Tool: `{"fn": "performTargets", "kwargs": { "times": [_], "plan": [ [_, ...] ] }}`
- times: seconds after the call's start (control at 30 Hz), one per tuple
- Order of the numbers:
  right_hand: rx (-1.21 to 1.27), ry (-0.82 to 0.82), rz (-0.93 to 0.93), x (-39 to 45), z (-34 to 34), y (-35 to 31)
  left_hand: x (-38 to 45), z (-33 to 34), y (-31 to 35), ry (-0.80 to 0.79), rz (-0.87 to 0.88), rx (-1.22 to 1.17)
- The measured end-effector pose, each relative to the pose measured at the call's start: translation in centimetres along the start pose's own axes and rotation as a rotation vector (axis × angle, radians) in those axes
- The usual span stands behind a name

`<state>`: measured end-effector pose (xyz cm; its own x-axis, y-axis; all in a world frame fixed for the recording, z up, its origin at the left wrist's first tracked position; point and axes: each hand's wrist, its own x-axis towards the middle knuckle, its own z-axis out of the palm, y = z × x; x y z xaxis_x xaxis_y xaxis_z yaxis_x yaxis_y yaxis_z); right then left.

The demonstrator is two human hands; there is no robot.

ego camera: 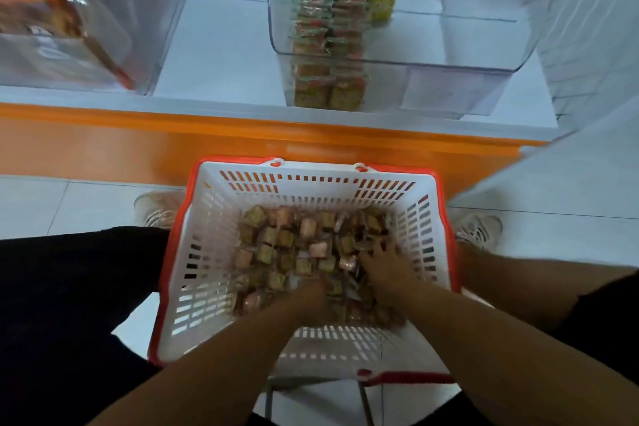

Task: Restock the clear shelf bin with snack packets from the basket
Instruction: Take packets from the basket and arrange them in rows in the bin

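Note:
A white basket (214,252) with a red rim sits between my knees, its bottom covered with several small snack packets (276,242) in olive and pink wrappers. Both hands reach down into the pile. My left hand (311,297) is buried among packets near the basket's near side, fingers curled into them. My right hand (383,263) lies spread on the packets at the right side, fingertips pressed into the heap. Above, on the white shelf, stands the clear shelf bin (449,55), with two tall rows of stacked packets (328,28) at its left side and bare room at its right.
An orange shelf edge (138,145) runs across in front of the basket. Another clear bin (103,28) holding an orange box stands at the left of the shelf. My shoes (155,211) rest on the white tiled floor on both sides of the basket.

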<state>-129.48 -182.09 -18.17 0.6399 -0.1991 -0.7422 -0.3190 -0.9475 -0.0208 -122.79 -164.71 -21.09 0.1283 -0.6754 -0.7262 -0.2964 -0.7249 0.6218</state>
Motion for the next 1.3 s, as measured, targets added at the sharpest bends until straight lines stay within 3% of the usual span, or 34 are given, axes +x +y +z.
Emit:
{"fn": "performTargets", "kwargs": {
  "times": [0.13, 0.2, 0.3, 0.53, 0.8, 0.93, 1.1, 1.2, 1.3],
  "plan": [
    [0.061, -0.019, -0.033, 1.8, 2.2, 0.0, 2.0, 1.6, -1.3, -0.009, -0.049, -0.006],
    [0.115, -0.065, -0.045, 2.5, 3.1, 0.2, 2.5, 1.8, -1.8, -0.004, -0.154, 0.031],
    [0.162, -0.136, -0.039, 3.3, 4.1, 0.3, 3.2, 2.3, -2.0, 0.128, -0.36, 0.062],
    [0.357, -0.093, 0.011, 4.2, 5.1, -0.8, 4.9, 3.6, -2.0, 0.109, -0.358, 0.048],
    [0.671, 0.054, -0.145, 3.2, 3.9, 0.0, 4.7, 2.9, -2.0, 0.071, -0.359, 0.112],
    [0.748, 0.117, -0.042, 3.0, 2.9, -0.3, 3.9, 2.5, -1.2, 0.03, -0.177, -0.069],
    [0.81, 0.149, -0.012, 2.5, 0.2, -0.4, 1.2, -1.0, -0.9, 0.067, -0.404, -0.275],
    [0.841, 0.138, -0.012, 2.1, -2.5, -0.6, -0.1, -4.3, 0.0, 0.0, -0.358, -0.465],
    [0.887, 0.086, -0.103, 0.7, -6.9, -1.2, -2.1, -8.2, 2.5, 0.029, -0.262, -0.552]
  ]
}}
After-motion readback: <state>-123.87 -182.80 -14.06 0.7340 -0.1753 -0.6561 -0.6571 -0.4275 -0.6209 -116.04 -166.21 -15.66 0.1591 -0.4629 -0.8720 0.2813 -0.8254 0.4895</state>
